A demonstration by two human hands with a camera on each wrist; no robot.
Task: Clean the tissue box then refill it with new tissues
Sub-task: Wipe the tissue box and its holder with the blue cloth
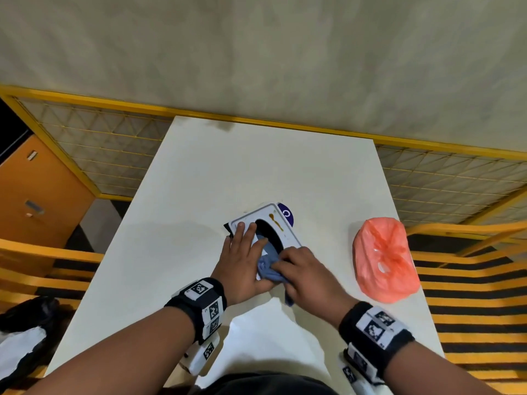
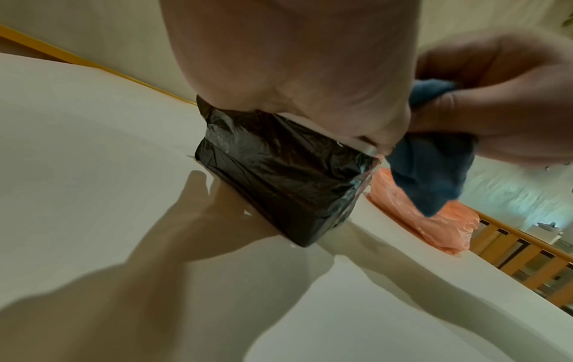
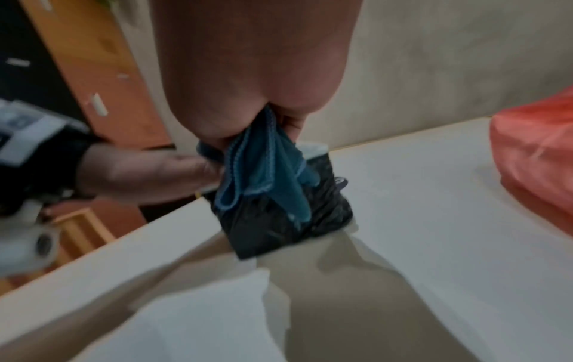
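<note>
The tissue box stands on the white table. Its white top has a dark oval opening, a brownish stain and a purple corner. Black plastic wraps its sides. My left hand lies flat on the box top with straight fingers, holding it down. My right hand grips a bunched blue cloth against the near end of the top. Part of the cloth hangs down over the black side. A pink plastic-wrapped pack lies on the table to the right.
A yellow-framed wire-mesh panel runs behind the table. An orange cabinet stands at the left, and orange slatted furniture flanks both sides. A black and white bundle lies low at the left.
</note>
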